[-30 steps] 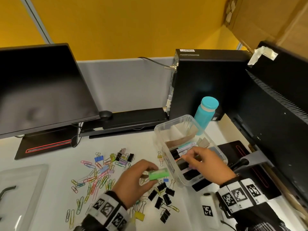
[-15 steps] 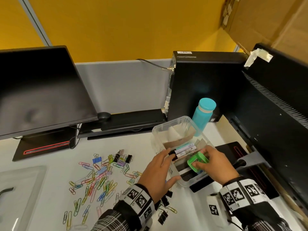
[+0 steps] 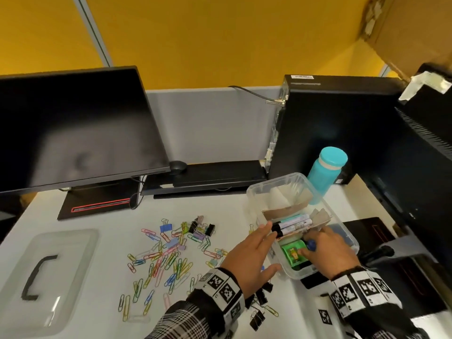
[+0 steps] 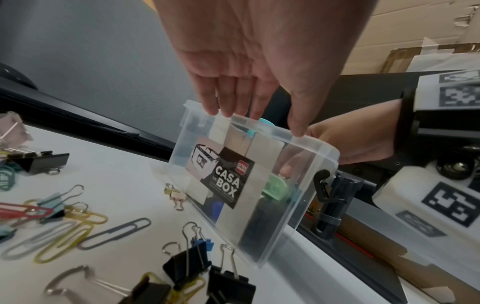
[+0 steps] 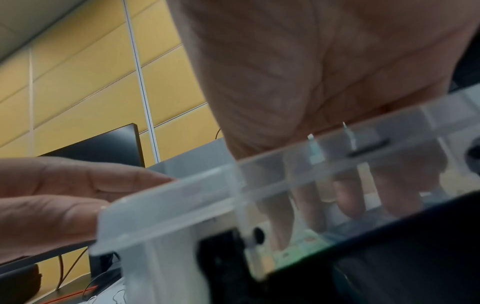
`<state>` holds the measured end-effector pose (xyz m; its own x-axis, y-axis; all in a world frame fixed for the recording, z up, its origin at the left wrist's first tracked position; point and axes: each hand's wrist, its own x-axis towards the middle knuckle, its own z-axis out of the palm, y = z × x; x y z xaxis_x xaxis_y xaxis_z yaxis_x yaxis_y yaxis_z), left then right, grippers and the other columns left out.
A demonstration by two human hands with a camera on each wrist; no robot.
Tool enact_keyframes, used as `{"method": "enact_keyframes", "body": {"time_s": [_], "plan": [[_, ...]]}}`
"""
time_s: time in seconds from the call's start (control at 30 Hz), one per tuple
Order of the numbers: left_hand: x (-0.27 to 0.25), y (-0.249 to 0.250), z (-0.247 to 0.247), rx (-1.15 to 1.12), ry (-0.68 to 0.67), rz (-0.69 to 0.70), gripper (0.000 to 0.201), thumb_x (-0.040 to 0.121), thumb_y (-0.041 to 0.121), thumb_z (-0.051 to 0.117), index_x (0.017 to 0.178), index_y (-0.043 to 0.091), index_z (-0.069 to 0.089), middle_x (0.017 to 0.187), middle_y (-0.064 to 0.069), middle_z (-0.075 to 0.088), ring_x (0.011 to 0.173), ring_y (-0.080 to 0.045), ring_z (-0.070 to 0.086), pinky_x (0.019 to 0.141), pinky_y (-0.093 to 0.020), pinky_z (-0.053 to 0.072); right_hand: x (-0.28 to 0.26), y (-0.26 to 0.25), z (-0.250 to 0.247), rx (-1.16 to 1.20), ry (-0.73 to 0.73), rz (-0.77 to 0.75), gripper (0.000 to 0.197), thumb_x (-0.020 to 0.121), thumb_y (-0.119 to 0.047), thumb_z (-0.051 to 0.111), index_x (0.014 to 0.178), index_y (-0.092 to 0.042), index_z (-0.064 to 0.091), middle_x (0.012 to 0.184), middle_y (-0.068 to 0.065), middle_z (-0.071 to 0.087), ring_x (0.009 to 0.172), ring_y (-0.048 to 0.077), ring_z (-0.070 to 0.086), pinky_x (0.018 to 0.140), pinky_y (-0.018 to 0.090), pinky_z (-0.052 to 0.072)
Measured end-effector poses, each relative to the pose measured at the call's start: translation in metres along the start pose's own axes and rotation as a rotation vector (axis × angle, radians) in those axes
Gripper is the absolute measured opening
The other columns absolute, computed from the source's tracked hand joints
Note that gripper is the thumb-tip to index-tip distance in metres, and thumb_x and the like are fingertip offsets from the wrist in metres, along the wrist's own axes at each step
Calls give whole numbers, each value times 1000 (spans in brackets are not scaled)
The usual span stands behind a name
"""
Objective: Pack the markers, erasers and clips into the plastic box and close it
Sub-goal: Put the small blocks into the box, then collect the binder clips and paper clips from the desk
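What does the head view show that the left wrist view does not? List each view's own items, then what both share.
Head view only: the markers lying inside the box, the clear lid with its black handle off to the left on the desk, the monitor, and the full spread of paper clips.

Left wrist view only: the "CASA BOX" label on the box wall and the black latch at its end.

Both: the plastic box, the left hand with fingers on its rim, the right hand, the green eraser.
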<state>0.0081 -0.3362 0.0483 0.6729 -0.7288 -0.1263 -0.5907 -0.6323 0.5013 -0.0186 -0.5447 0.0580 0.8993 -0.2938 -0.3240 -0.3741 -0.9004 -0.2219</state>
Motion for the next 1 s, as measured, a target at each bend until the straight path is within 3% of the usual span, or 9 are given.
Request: {"method": "enact_keyframes", "body": {"time_s": [0.07,0.17,0.27,0.43,0.57,0.7,0.8,0.9,1.0], "plan": [[0,1,0,3,-9,-2,83,83,67,20,150,22,6,158,11,-11,145,-6,-4,119,-24,8,1,0,-1,-25,-3,5,32,83,-41,63,112,-28,64,124,4,52,110,25,54,90,34,46],[-1,0,1,-1,-2,0,68,96,45,40,151,21,6,158,11,-13,145,-6,-5,119,-27,14,0,-3,0,-54,-2,25,33,86,-38,58,117,-25,62,126,7,51,110,26,54,91,37,47],[-3,-8,3,-23,23,32,66,97,34,42,151,21,5,158,10,-11,145,-5,-3,119,-26,9,-8,-8,-3,-56,17,27,30,92,-34,47,117,-25,60,126,5,52,107,25,57,85,36,48],[-34,-47,2,41,72,-79,61,98,32,35,151,20,7,159,7,0,146,-8,-5,121,-30,1,-35,-30,-26,166,181,-127,18,92,-17,45,85,-25,60,90,-2,61,73,14,55,55,26,39],[-65,-104,-13,82,106,-328,53,97,26,40,147,25,22,156,6,20,144,-15,14,120,-33,14,-39,-68,-25,376,233,-410,23,85,-3,49,76,-23,58,79,-11,58,74,1,54,62,19,40],[-73,-161,-28,232,62,-427,51,92,12,47,141,24,37,142,0,40,130,-21,36,108,-32,35,-16,-119,11,375,190,-497,17,87,-6,50,83,-20,59,83,-10,57,75,3,54,67,23,47],[-70,-191,-35,320,-62,-362,54,82,9,62,132,25,49,135,-2,49,123,-25,46,99,-37,46,11,-154,44,311,133,-495,15,90,-13,48,98,-20,58,98,-6,56,87,10,54,78,26,48],[-67,-203,-42,467,-147,-227,56,45,22,88,98,29,70,104,4,70,96,-21,68,71,-30,58,36,-177,75,184,80,-458,23,93,-20,44,114,-18,54,113,-1,50,102,15,51,83,25,46],[-63,-206,-44,436,-244,-173,48,74,10,70,120,18,59,124,-6,55,113,-29,55,84,-38,53,54,-186,99,98,29,-406,31,94,-21,45,123,-14,48,123,4,46,113,20,48,89,31,47]]}}
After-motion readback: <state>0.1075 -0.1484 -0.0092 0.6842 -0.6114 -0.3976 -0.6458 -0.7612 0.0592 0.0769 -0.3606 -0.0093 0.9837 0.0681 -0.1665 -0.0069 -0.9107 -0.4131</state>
